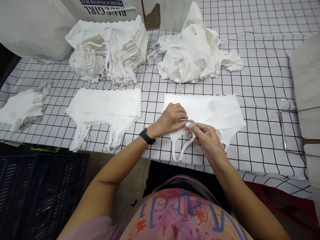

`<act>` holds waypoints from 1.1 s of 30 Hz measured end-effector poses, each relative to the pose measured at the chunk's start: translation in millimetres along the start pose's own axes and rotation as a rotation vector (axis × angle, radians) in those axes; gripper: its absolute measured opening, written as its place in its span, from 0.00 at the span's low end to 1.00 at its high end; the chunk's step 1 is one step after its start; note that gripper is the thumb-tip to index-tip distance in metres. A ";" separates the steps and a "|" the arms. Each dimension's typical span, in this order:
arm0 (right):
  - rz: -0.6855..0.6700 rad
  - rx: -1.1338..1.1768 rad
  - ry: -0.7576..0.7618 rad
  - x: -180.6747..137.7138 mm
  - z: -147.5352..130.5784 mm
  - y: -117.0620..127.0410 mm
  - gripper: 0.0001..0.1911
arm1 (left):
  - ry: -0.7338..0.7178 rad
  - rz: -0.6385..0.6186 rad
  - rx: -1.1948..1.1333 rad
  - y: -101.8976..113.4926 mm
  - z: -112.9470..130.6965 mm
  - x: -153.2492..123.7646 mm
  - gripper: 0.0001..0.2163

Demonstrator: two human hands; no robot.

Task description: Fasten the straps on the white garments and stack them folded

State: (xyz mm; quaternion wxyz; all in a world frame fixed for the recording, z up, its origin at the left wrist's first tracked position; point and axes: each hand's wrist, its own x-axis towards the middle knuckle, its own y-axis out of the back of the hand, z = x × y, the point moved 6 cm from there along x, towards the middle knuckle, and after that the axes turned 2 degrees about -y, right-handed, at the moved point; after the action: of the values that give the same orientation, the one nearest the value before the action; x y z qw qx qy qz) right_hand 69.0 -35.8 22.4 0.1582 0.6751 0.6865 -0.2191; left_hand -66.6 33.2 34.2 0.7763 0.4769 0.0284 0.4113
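A white garment lies flat on the checked tablecloth in front of me, its thin straps hanging toward the table's front edge. My left hand, a black watch on its wrist, rests curled on the garment's lower left part and pinches the fabric. My right hand pinches a small clear piece at the same spot, fingertips nearly touching the left hand's. What that small piece is I cannot make out.
A neat stack of flat white garments lies to the left. Behind it sits a taller folded pile, and a loose heap at back centre. A small crumpled bundle is far left. A cardboard box stands behind. A dark crate is below left.
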 end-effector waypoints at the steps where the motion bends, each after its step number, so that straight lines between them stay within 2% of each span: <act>1: 0.006 -0.019 -0.004 1.2 -1.5 -0.3 0.16 | -0.021 0.008 0.014 -0.4 1.7 -0.4 0.10; 7: 0.016 -0.069 -0.016 6.1 -8.3 -1.4 0.17 | -0.122 0.048 0.094 2.5 10.5 -1.6 0.11; 11: 0.001 -0.127 -0.042 8.9 -9.3 -0.6 0.14 | -0.133 -0.010 0.115 1.9 14.3 -2.2 0.13; 20: -0.013 -0.229 -0.060 13.5 -11.8 1.3 0.17 | -0.190 -0.036 0.168 -2.0 19.4 -4.5 0.16; 33: -0.062 -0.227 -0.157 22.9 -9.3 7.2 0.14 | -0.222 -0.077 0.163 1.7 28.7 -2.6 0.19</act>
State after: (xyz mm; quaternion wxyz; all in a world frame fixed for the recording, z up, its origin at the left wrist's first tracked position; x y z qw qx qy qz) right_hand 76.0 -11.4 18.0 0.2801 0.6121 0.7128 -0.1969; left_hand -56.9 11.3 50.2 0.7486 0.5795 -0.0062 0.3220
